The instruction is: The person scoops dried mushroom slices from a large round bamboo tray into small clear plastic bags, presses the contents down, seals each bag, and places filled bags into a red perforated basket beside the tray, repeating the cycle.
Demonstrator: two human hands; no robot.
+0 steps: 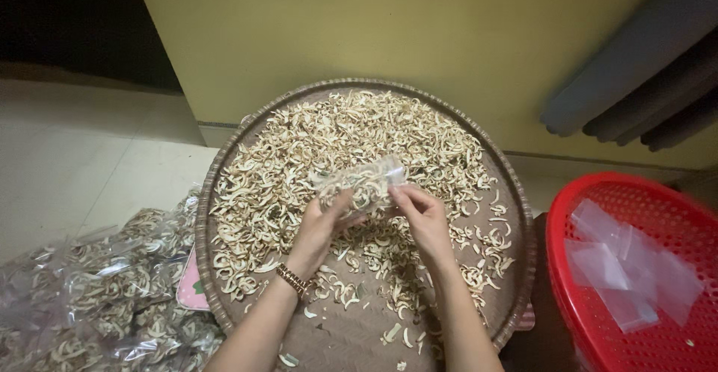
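A small clear plastic bag (364, 180) filled with pale dried slices is held over a big round woven tray (516, 267). My left hand (323, 226) grips the bag from below on its left side; a gold bracelet sits on that wrist. My right hand (422, 215) pinches the bag's right edge with its fingertips. Loose dried slices (299, 144) cover most of the tray beneath both hands.
A pile of filled clear bags (97, 297) lies on the floor at the left. A red plastic basket (636, 185) with several empty clear bags (624, 263) stands at the right. A yellow wall rises behind the tray, with grey pipes at the upper right.
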